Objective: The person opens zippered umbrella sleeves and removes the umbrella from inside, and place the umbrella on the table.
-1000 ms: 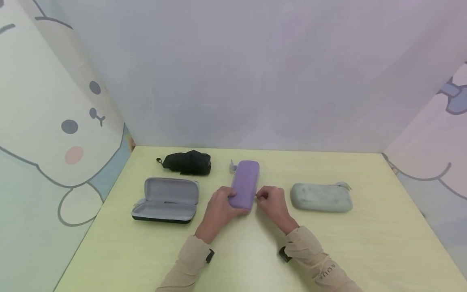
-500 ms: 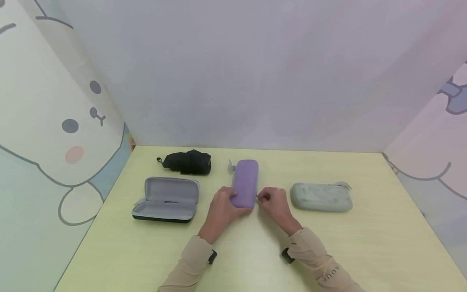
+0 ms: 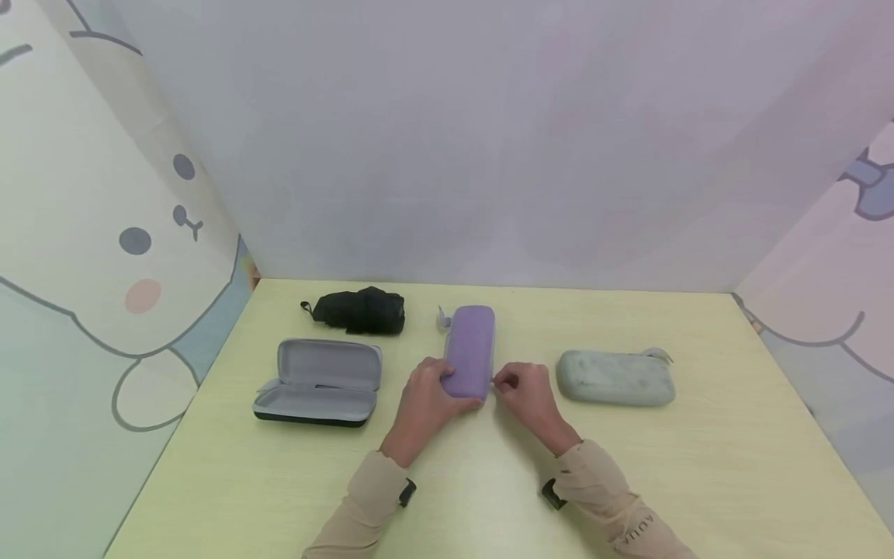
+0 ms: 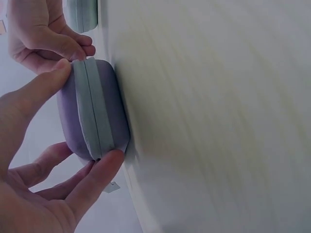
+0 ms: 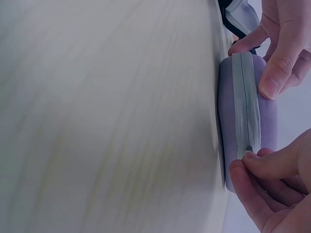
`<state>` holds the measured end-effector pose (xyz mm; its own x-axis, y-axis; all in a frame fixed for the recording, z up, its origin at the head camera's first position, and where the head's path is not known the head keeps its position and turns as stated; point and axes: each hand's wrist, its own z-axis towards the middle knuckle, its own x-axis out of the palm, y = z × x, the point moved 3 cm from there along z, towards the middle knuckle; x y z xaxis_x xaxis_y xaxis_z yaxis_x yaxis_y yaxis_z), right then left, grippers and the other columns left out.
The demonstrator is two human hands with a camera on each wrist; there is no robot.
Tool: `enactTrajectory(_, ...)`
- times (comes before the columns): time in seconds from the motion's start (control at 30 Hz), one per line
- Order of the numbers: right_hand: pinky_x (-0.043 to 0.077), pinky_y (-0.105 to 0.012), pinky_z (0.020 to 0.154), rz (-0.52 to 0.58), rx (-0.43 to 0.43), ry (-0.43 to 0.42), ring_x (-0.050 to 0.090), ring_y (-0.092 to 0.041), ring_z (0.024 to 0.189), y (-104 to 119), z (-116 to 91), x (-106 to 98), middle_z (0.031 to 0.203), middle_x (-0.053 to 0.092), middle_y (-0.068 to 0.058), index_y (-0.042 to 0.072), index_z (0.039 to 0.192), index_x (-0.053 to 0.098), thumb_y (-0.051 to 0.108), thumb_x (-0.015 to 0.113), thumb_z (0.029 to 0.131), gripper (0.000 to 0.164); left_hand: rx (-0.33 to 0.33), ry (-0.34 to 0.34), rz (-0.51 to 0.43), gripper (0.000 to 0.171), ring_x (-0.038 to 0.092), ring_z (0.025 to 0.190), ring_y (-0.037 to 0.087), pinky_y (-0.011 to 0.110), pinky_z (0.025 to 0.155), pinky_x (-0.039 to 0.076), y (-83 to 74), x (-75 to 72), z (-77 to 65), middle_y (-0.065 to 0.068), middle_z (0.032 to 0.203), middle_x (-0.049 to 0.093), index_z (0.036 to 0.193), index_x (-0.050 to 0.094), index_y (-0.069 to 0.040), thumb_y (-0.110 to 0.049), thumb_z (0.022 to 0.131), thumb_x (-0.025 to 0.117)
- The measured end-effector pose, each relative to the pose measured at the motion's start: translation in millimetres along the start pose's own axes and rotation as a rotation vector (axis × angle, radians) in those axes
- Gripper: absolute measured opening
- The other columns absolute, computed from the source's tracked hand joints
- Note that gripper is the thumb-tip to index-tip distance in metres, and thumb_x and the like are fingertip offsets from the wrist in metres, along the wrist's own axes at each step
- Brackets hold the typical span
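Note:
A purple zip case (image 3: 471, 349) lies lengthwise on the table, a pale grey zip band (image 4: 92, 107) running round its side. My left hand (image 3: 424, 400) grips its near end, thumb on the front edge and fingers along the left side. At the right side, thumb and index finger of my right hand (image 3: 528, 394) pinch the zip pull, mostly hidden by the fingertips. In the right wrist view, the dark slider (image 5: 249, 148) shows just above those fingertips, and the zip line from there toward the near end looks closed. A grey loop strap (image 3: 443, 318) sticks out at the far left corner.
An open case (image 3: 328, 380) with grey lining stands at the left. Behind it lies a black folded umbrella (image 3: 359, 310) with a wrist loop. A grey-green zip case (image 3: 616, 378) lies right of my right hand. Walls border the yellow table (image 3: 733, 466) at back and sides.
My right hand has shifted slightly toward the near end along the case's right side, still pinching the zip pull. The purple case has turned a little straighter, with my left hand still gripping it.

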<state>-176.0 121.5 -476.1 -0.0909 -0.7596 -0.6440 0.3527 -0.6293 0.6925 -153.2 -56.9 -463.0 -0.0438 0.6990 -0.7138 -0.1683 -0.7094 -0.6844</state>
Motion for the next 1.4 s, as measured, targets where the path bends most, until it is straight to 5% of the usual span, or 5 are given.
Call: enactTrajectory(1.4,0.048,-0.022,0.055,0.042,0.005,0.031,0.057,-0.005,0.056,14.9,-25.8,2.9,0.062,0.066,0.002,0.008,0.063,0.071,-0.014,0.068,0.065,0.022,0.005,-0.015,0.033,0.060,0.058,0.082,0.021,0.035,0.073,0.050,1.6,-1.3,0.8,0.012,0.093,0.062,0.101,0.062,-0.004,-0.044,0.062,0.085)
